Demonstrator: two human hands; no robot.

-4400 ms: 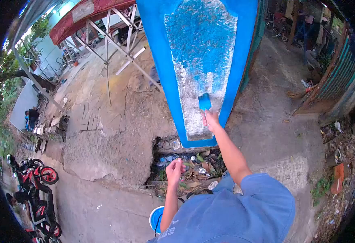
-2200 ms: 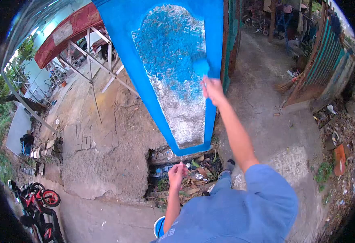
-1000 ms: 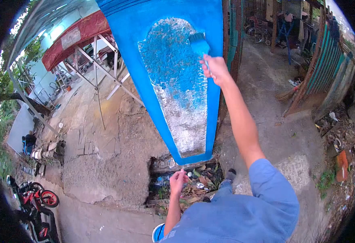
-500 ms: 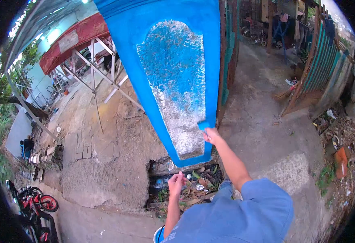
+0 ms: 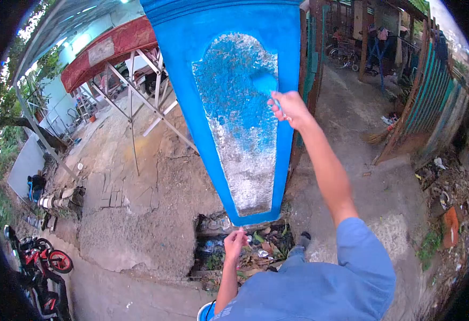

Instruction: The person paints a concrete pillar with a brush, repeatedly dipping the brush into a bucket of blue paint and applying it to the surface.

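Observation:
My right hand (image 5: 292, 108) is closed around the handle of a paintbrush (image 5: 266, 83). The blue bristles are against the upper right part of a rough, recessed panel (image 5: 248, 176) on a bright blue pillar (image 5: 173, 40). Blue paint patchily covers the panel's upper part, while its lower part is whitish grey. Low in front of the pillar's foot, my left hand (image 5: 235, 244) has its fingers curled together; whether they hold anything is hidden. A bucket (image 5: 206, 311) shows only its rim beside my left forearm, mostly behind my shirt.
Below the pillar lies a ditch (image 5: 264, 251) with leaves and litter. A red-topped stall frame (image 5: 111, 51) stands on the left, and a red motorcycle (image 5: 44, 262) at lower left. On the right are a slatted gate (image 5: 427, 96) and a broom (image 5: 376, 138).
My right hand has moved up the panel with the paintbrush, from near its lower right edge to its upper right. More blue shows on the panel's right side. My left hand has barely moved.

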